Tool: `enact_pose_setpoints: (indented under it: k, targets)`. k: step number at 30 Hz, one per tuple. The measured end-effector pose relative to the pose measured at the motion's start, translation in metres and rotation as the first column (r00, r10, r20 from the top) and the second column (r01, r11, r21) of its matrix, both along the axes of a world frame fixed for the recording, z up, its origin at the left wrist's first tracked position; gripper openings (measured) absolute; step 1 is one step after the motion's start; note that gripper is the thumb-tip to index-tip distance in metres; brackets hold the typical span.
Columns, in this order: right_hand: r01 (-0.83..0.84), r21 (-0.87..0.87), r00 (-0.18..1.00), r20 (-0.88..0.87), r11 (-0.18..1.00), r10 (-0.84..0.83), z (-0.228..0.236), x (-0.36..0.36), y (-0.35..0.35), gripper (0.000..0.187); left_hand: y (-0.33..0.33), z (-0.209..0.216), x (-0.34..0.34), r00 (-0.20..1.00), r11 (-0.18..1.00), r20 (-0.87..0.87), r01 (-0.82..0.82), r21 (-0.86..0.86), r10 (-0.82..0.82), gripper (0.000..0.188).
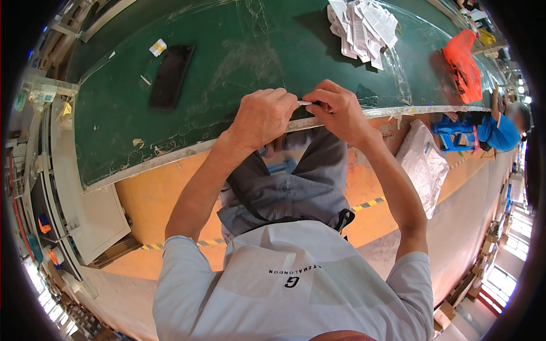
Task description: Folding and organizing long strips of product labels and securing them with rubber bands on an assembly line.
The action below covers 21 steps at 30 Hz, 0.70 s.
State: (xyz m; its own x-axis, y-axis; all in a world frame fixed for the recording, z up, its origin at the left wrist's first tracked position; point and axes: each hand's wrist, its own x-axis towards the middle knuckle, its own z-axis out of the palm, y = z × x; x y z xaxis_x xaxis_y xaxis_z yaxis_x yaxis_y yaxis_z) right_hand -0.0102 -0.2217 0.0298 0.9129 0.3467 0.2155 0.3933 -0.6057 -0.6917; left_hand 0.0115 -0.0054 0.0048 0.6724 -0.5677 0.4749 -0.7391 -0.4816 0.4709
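Observation:
Both my hands meet at the near edge of a green-topped table (227,74). A small white piece (304,103), perhaps folded paper, shows between them; its kind is too small to make out. My left hand (264,116) is closed around its left end, with the fingertips hidden behind the knuckles. On the other end, my right hand (336,111) pinches between thumb and forefinger. Beyond my right hand lies a loose pile of printed white paper slips (364,31). A black smartphone (172,78) rests flat to the left of my left hand.
A small white-and-yellow packet (158,48) lies beside the phone. Toward the right end sits a red plastic bag (465,65). A white sack (422,165) stands on the floor at right, near a blue stool (455,133) and a person in blue (500,131).

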Motion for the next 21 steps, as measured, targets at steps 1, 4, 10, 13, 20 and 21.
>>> enact_pose_setpoints:
  k: [1,4,10,13,20,21]
  targets:
    - [0.024,0.007,0.999,0.031,1.0,-0.024,-0.001,0.002,0.002,0.017,-0.001,0.0,0.002,0.999,0.999,-0.031,-0.028,-0.031,0.027,0.009]
    - [0.119,0.128,0.98,-0.173,0.985,-0.096,0.005,0.002,0.003,0.015,-0.003,0.003,0.004,0.976,0.981,-0.214,-0.084,-0.176,0.045,0.013]
    - [0.199,0.291,0.932,-0.351,0.936,-0.089,0.006,0.0,0.007,0.016,0.0,0.016,0.002,0.82,0.931,-0.572,-0.184,-0.317,-0.033,0.017]
    - [0.204,0.479,0.941,-0.337,0.854,-0.036,-0.006,0.001,0.009,0.02,-0.001,0.014,0.001,0.813,0.907,-0.581,-0.218,-0.361,-0.036,0.017]
    - [0.202,0.497,0.942,-0.336,0.844,-0.027,-0.003,0.004,0.013,0.022,-0.005,0.01,0.005,0.799,0.858,-0.598,-0.265,-0.441,-0.061,0.013]
    - [0.197,0.469,0.934,-0.356,0.861,-0.02,-0.003,0.004,0.013,0.022,-0.005,0.01,0.005,0.799,0.857,-0.599,-0.264,-0.442,-0.062,0.013]
